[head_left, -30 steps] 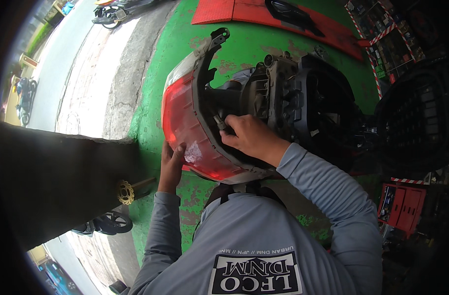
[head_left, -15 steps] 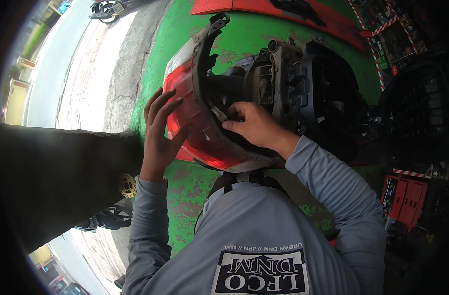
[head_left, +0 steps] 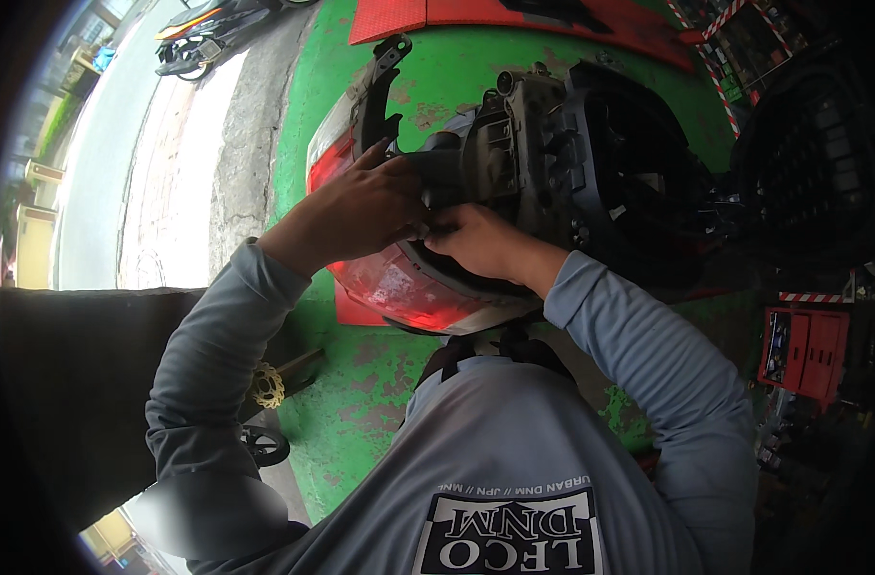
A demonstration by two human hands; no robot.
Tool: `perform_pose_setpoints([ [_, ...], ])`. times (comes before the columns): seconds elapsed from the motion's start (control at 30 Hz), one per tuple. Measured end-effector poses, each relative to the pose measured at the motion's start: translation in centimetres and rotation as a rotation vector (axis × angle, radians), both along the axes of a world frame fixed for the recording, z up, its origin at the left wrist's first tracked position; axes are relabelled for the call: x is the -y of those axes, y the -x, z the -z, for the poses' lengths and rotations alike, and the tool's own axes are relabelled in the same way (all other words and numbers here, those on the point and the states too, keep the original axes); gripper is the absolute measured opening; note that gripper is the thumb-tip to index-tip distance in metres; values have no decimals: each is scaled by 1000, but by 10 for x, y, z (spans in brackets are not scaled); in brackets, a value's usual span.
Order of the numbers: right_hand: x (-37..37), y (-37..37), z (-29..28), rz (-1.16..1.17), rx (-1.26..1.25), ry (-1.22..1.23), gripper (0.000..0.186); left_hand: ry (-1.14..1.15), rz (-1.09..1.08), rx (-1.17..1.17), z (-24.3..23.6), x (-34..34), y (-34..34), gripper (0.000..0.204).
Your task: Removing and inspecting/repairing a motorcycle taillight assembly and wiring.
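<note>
A red and clear tail light (head_left: 399, 287) stands at the rear of a partly stripped scooter (head_left: 514, 144). My left hand (head_left: 356, 206) reaches over the top of the lamp, its fingers bent down behind it. From the other side comes my right hand (head_left: 480, 241), thumb and fingers pinched together. Between both hands shows a small pale plug connector (head_left: 422, 231); the fingers cover most of it, and any wire is hidden. Both hands are closed at this connector, just behind the lamp's inner edge.
The scooter's open storage well (head_left: 629, 182) and raised seat (head_left: 801, 182) lie to the right. A red tool cabinet (head_left: 806, 350) stands at the far right, a dark pillar (head_left: 92, 383) at the left. Red ramp plates (head_left: 514, 24) cross the green floor (head_left: 351, 383).
My left hand has left the outer face of the tail light and moved right, over the lamp, to the connector. The right hand stays pinched there. The view has shifted slightly.
</note>
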State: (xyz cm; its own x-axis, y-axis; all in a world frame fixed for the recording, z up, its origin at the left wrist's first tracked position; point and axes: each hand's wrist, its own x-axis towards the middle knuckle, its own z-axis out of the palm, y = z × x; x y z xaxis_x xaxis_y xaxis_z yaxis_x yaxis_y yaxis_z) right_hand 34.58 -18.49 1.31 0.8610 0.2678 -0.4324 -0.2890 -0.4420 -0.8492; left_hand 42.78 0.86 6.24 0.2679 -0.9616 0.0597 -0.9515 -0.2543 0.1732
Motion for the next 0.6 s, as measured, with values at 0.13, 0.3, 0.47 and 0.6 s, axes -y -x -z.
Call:
perform_pose_setpoints([
  [0.13, -1, 5, 7, 65, 20, -108, 33, -65, 44, -51, -4, 4, -4, 27],
  [0.3, -4, 13, 12, 114, 147, -29, 35, -68, 70, -106, -7, 7, -7, 28],
  [0.47, -11, 20, 16, 205, 271, -133, 31, -23, 93, -189, 0, 2, -12, 26],
  [0.6, -14, 21, 15, 255, 329, -137, 30, 20, 123, -231, 2, 0, -19, 19],
])
